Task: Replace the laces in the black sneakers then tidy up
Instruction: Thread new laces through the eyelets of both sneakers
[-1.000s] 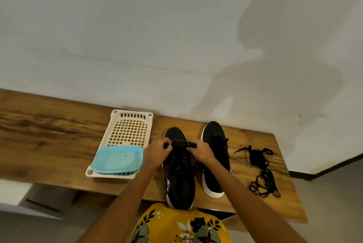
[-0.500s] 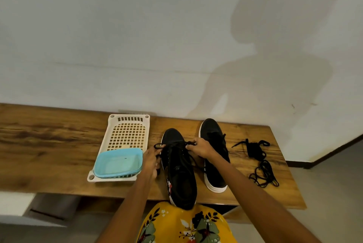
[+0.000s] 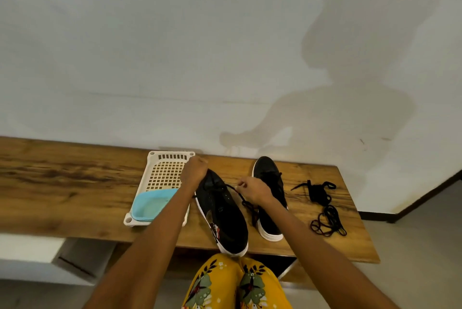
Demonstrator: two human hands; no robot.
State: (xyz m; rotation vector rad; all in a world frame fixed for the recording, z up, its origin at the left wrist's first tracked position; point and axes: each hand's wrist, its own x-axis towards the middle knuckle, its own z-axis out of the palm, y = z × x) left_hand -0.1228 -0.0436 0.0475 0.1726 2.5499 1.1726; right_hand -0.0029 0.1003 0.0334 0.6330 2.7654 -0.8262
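A white perforated basket (image 3: 163,173) sits on the wooden bench (image 3: 62,183) close to the wall, and a shallow light-blue tub (image 3: 152,205) lies in its near end; nothing can be made out inside the tub, though the forearm covers its right side. Just right of the basket, the near sneaker (image 3: 221,211) lies angled with its heel past the bench's front edge, above a yellow floral garment (image 3: 235,283). The second sneaker (image 3: 271,196) stands beside it, toe towards the wall and heel short of the front edge. Further right, well apart from the shoes, a heap of loose black laces (image 3: 323,206) lies near the bench's right end. Bare wood stretches wide to the left of the basket. The left hand (image 3: 193,171) reaches out over the toe of the near sneaker, fingers curled under as if gripping the toe, though the fingertips are hidden. The right hand (image 3: 251,190) hovers between the two shoes, thumb and fingertips pinching a black lace (image 3: 233,190) that runs taut from the near sneaker's eyelets, its slack end trailing down between the sneakers.
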